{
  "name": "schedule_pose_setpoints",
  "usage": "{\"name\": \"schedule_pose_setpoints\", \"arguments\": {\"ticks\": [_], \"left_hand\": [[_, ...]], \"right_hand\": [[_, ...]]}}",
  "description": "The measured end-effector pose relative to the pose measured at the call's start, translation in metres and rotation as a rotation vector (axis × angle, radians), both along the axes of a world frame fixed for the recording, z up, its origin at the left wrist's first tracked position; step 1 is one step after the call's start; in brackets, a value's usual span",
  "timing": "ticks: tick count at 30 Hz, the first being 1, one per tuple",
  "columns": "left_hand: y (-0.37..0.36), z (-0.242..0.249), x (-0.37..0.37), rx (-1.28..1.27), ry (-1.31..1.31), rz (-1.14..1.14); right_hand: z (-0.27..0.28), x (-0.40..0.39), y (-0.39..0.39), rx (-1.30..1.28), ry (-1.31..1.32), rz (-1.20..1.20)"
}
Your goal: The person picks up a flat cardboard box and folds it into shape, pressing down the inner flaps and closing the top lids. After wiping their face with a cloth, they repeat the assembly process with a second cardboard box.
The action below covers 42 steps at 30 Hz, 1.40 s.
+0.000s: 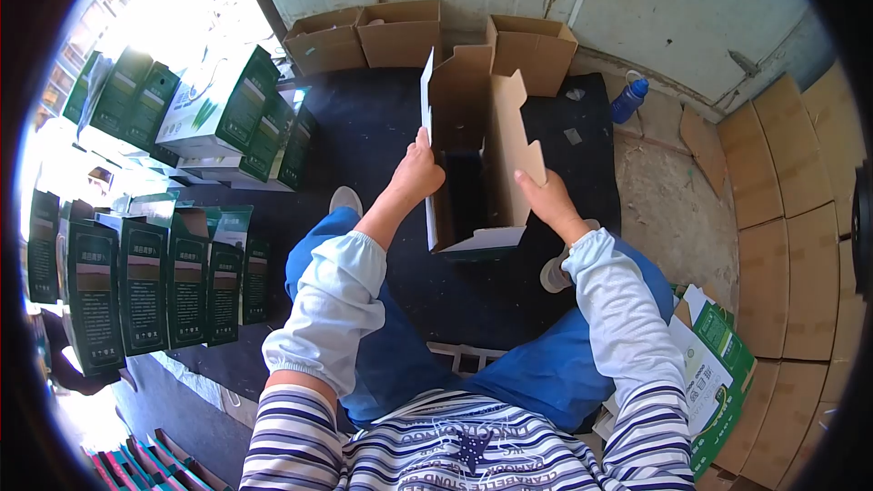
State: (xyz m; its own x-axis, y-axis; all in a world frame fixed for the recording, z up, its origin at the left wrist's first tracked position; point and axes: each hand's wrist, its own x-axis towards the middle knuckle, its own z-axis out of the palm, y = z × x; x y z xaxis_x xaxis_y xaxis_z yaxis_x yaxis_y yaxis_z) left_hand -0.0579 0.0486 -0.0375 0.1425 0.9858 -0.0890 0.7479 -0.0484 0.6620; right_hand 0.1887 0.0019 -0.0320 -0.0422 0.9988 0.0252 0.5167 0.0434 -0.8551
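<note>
An unfolded cardboard box (514,150), brown inside with pale outer faces, is held upright between my knees. Its upper flaps stand up, and something dark shows through its inside. My left hand (418,170) is closed on the box's left wall. On the right wall, my right hand (550,200) grips the edge, thumb toward the inside. The box's outer sides are mostly hidden from above. Below it lies a black mat (364,118).
Green printed cartons (145,282) stand in rows at the left, with more stacked behind (227,118). Open brown boxes (400,35) line the back wall. A blue bottle (629,100) stands at the right. Brown cartons (787,255) and flattened green-white boxes (718,373) are at far right.
</note>
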Motion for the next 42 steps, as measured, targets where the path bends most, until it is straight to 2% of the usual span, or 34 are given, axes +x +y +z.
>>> {"name": "schedule_pose_setpoints", "arguments": {"ticks": [1,4,8,10,14,22,25,28,29,32,36,37,40,42], "left_hand": [[0.001,-0.002,0.002,-0.056,0.027,0.040],[0.007,-0.009,0.002,0.002,0.054,0.008],[0.004,-0.015,0.011,0.211,0.153,-0.006],[-0.009,0.003,0.019,0.254,0.135,-0.033],[-0.020,0.006,0.033,0.226,0.131,-0.072],[-0.026,0.006,0.053,0.204,0.303,-0.090],[-0.026,0.007,0.056,0.215,0.267,-0.071],[-0.025,0.006,0.053,0.199,0.219,-0.038],[-0.025,0.005,0.051,0.213,0.220,-0.034],[-0.025,-0.001,0.049,0.243,0.224,-0.023],[-0.029,-0.003,0.047,0.292,0.184,-0.030],[-0.029,-0.004,0.045,0.316,0.165,-0.036],[-0.030,-0.006,0.043,0.358,0.127,-0.039],[-0.031,-0.007,0.043,0.384,0.123,-0.035]], "right_hand": [[-0.003,-0.002,0.002,-0.001,-0.018,0.001],[0.004,-0.008,0.009,-0.030,-0.149,-0.006],[0.004,-0.008,0.012,-0.004,-0.226,-0.028],[0.001,-0.006,0.014,0.017,-0.236,-0.016],[-0.009,-0.001,0.011,0.010,-0.245,0.020],[0.000,-0.006,0.010,-0.038,-0.305,0.052],[0.002,-0.007,0.009,-0.031,-0.338,0.048],[0.006,-0.002,0.010,-0.035,-0.292,0.091],[0.008,0.001,0.010,0.073,-0.228,0.148],[0.036,-0.004,0.007,0.117,0.019,0.061],[0.073,-0.008,0.033,0.675,-0.376,0.131],[0.082,-0.015,0.044,0.675,-0.420,0.167],[0.071,-0.030,0.106,0.568,-0.784,0.339],[0.060,-0.042,0.146,0.534,-0.956,0.328]]}}
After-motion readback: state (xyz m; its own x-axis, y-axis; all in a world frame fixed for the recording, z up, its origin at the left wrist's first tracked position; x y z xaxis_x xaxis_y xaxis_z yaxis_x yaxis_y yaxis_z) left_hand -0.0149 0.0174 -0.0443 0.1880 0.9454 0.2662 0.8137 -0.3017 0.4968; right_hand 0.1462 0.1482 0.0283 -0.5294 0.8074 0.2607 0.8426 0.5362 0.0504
